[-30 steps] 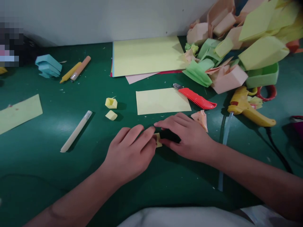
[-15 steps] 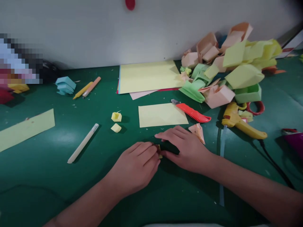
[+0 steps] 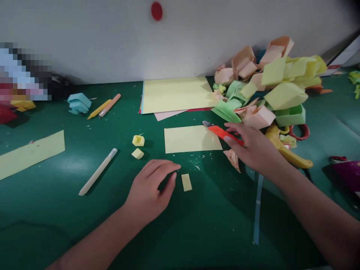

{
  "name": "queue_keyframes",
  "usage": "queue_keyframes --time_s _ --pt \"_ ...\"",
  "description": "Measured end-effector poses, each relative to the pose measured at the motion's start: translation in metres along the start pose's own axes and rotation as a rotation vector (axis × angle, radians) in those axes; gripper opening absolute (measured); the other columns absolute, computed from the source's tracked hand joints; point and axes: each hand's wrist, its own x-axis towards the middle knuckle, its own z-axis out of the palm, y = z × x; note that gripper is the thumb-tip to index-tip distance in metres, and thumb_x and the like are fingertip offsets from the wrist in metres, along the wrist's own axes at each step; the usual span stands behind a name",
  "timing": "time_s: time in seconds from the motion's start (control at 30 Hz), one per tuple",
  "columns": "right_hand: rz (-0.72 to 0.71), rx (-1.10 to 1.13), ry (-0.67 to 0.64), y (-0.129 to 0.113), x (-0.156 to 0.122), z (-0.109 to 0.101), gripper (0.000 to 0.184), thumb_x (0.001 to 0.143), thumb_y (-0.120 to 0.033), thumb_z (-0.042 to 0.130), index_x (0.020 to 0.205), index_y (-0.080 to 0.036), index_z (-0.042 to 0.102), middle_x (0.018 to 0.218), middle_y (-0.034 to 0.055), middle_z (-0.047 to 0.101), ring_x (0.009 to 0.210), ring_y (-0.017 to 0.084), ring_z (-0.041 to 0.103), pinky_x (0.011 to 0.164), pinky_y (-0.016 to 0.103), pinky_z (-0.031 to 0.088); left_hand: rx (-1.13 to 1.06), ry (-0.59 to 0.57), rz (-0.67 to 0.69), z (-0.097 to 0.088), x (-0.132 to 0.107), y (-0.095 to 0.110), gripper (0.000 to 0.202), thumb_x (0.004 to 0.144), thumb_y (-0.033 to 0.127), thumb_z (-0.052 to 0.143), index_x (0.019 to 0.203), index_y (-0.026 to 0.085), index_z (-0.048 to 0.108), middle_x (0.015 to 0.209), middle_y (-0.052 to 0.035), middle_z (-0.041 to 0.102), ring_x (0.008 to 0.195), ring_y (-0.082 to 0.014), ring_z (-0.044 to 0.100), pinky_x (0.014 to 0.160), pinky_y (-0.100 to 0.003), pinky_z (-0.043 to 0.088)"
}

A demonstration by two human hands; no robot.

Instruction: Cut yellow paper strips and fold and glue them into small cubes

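Observation:
A small yellow paper strip (image 3: 186,182) lies flat on the green mat (image 3: 213,225), just right of my left hand (image 3: 150,187). That hand rests palm down with fingers loosely apart and holds nothing. My right hand (image 3: 251,148) hovers over the red utility knife (image 3: 222,132), fingers stretched out and touching or nearly touching its handle; no grip shows. A yellow paper rectangle (image 3: 192,138) lies left of the knife. A crumpled peach paper piece (image 3: 233,157) sits under my right hand.
Two small folded yellow pieces (image 3: 138,140) and a white stick (image 3: 98,171) lie at left. A yellow sheet stack (image 3: 176,94) sits at the back. A pile of folded coloured papers (image 3: 270,86), a yellow glue gun (image 3: 292,155) and red scissors (image 3: 302,132) crowd the right.
Both hands let go of the small yellow strip. My right hand moved up and right to the red knife. My left hand drew back slightly to the left.

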Motion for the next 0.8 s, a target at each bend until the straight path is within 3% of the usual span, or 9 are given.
queue_keyframes --time_s 0.1,0.23,0.37,0.5,0.63,0.7,0.8 --pt "0.027 0.012 -0.019 -0.001 0.005 0.004 0.045 0.092 -0.043 0.057 0.13 -0.019 0.058 0.108 0.0127 0.072 0.093 0.031 0.069 0.076 0.047 0.055 -0.001 -0.03 -0.036 0.0 0.002 0.0 0.022 0.095 0.015 0.053 0.111 0.019 0.067 0.103 -0.005 0.073 0.094 -0.0169 0.069 0.078 -0.029 0.06" --pt "-0.052 -0.086 -0.006 -0.001 0.013 0.009 0.045 0.085 -0.032 0.062 0.127 -0.018 0.061 0.106 0.0126 0.071 0.091 0.032 0.068 0.074 0.047 0.056 -0.01 -0.036 -0.032 0.001 0.003 0.0 0.022 0.095 0.014 0.053 0.111 0.02 0.066 0.103 -0.0043 0.072 0.094 -0.0161 0.068 0.079 -0.029 0.059" --pt "-0.104 -0.051 -0.011 -0.001 0.014 0.003 0.043 0.09 -0.023 0.054 0.133 -0.021 0.058 0.119 0.0136 0.066 0.108 0.035 0.062 0.085 0.052 0.054 -0.027 -0.042 -0.028 0.001 0.001 0.0 0.021 0.094 0.013 0.054 0.111 0.02 0.065 0.103 -0.0036 0.071 0.095 -0.0156 0.067 0.082 -0.028 0.058" --pt "-0.317 0.047 0.038 -0.012 0.002 -0.014 0.043 0.096 -0.02 0.048 0.138 -0.027 0.056 0.122 0.0114 0.06 0.114 0.031 0.057 0.095 0.05 0.05 -0.035 -0.014 -0.095 -0.001 -0.001 0.0 0.028 0.093 0.012 0.054 0.12 0.02 0.06 0.112 -0.0052 0.068 0.102 -0.017 0.064 0.087 -0.031 0.056" --pt "-0.582 0.108 -0.204 -0.025 -0.017 -0.023 0.051 0.096 -0.009 0.045 0.139 -0.034 0.055 0.124 0.0085 0.059 0.11 0.025 0.056 0.091 0.042 0.051 -0.004 0.039 -0.08 -0.002 -0.001 0.0 0.033 0.092 0.007 0.054 0.12 0.021 0.062 0.118 -0.0077 0.062 0.109 -0.0202 0.059 0.091 -0.036 0.053" --pt "-0.636 0.118 -0.327 -0.029 -0.025 -0.023 0.056 0.095 -0.004 0.041 0.138 -0.036 0.056 0.125 0.0077 0.06 0.11 0.024 0.056 0.09 0.042 0.05 0.013 0.043 -0.04 -0.002 -0.001 0.0 0.035 0.09 0.003 0.052 0.116 0.023 0.066 0.119 -0.0078 0.06 0.108 -0.021 0.058 0.088 -0.037 0.052" --pt "-0.668 0.126 -0.379 -0.03 -0.032 -0.02 0.059 0.093 -0.001 0.038 0.136 -0.036 0.058 0.123 0.0073 0.062 0.107 0.023 0.058 0.087 0.041 0.05 0.013 0.018 0.002 -0.001 -0.002 -0.002 0.041 0.087 -0.002 0.05 0.11 0.026 0.07 0.122 -0.0073 0.058 0.108 -0.0218 0.056 0.082 -0.036 0.051"
